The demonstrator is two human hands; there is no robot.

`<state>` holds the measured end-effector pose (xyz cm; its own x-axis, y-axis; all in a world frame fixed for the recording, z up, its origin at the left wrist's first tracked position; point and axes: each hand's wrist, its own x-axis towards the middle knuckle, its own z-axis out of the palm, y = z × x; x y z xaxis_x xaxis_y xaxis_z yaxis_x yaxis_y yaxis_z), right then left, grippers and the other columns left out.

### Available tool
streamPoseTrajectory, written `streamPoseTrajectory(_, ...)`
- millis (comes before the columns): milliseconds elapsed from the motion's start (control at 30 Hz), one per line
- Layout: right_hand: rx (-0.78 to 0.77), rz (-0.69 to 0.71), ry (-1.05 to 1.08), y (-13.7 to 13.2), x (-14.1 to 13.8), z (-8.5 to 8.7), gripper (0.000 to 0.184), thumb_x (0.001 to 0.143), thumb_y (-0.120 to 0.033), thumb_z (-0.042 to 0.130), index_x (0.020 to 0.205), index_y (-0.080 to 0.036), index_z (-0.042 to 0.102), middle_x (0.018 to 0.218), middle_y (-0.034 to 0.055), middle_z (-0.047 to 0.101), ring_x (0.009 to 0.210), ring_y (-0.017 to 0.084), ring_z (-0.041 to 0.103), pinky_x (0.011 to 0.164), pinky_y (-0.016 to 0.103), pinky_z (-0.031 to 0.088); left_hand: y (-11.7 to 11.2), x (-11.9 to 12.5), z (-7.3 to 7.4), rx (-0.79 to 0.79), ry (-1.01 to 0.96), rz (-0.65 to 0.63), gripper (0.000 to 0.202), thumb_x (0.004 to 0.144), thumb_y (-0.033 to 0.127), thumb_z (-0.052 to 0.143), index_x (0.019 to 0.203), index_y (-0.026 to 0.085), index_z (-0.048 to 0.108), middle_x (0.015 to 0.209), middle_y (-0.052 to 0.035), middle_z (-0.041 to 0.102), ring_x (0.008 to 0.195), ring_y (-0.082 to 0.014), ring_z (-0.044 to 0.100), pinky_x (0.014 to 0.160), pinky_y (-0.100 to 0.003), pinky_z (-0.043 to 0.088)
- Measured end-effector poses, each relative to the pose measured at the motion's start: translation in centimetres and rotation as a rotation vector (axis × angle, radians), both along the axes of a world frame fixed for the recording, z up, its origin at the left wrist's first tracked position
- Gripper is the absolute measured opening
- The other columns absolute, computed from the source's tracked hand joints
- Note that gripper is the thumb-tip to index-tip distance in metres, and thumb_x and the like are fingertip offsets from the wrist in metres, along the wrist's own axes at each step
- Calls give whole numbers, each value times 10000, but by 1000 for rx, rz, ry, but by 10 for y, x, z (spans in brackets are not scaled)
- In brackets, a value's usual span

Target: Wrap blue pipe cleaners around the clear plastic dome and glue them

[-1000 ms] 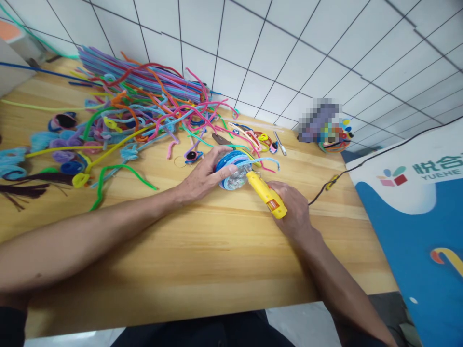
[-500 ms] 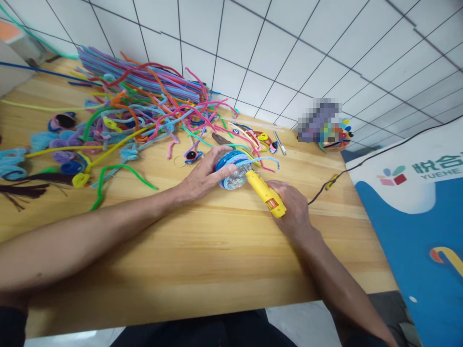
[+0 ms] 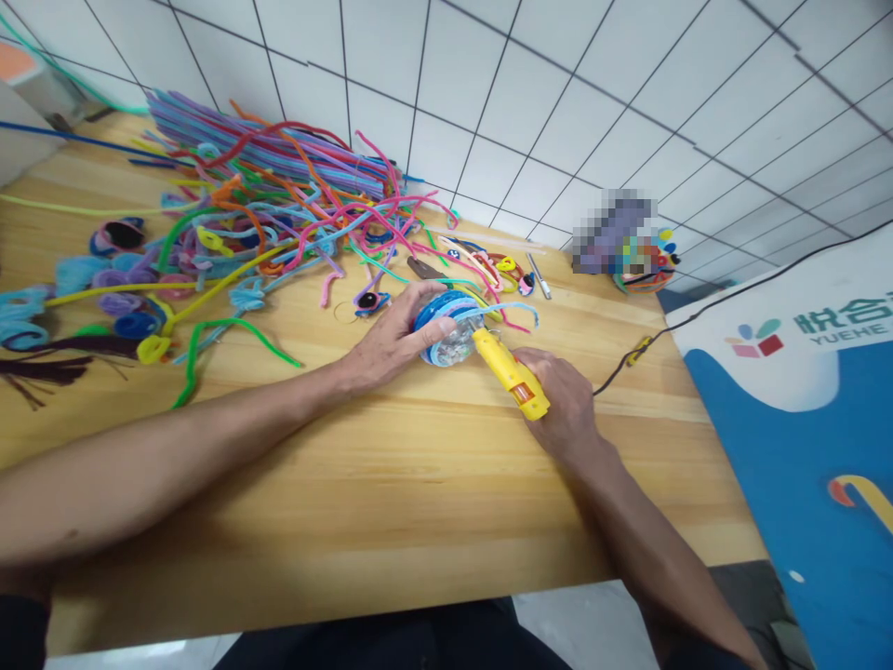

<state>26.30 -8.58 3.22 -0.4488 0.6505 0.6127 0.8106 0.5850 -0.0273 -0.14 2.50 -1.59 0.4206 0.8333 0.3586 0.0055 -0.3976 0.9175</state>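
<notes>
My left hand [image 3: 394, 340] is wrapped round a clear, rounded plastic container [image 3: 452, 348] lying on its side, partly wound with blue pipe cleaners. From it a light blue pipe cleaner [image 3: 513, 308] sticks out to the right with a bent tip. In my right hand [image 3: 565, 395] is a yellow glue gun [image 3: 512, 372], its nozzle against or very close to the container's bare part. I cannot tell whether glue is coming out. The fingers round the glue gun's handle are partly hidden.
Tangled pipe cleaners [image 3: 279, 228] and a bundle of straight ones [image 3: 265, 158] cover the table's left and back. Pliers [image 3: 425, 270] and a pen-like tool [image 3: 539, 276] lie beyond the container. A black cord [image 3: 687, 321] runs right, past a decorated round object [image 3: 646, 265] by the tiled wall.
Almost nothing differs. The glue gun has shifted very slightly left, and its nozzle stays at the container; my left hand holds its place.
</notes>
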Motion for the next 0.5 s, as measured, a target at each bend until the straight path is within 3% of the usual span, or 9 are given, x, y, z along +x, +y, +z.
streamPoseTrajectory(500,-6,5,-2,0,-2,2,210,1121,-215,533,1283,-212,667,1151,104,858,1023,234,824,789,353,611,0,0,1,19,11,-19,608,1019,709,662,1441,281,570,1446,-100,658,1330,-320,643,1190,-543,512)
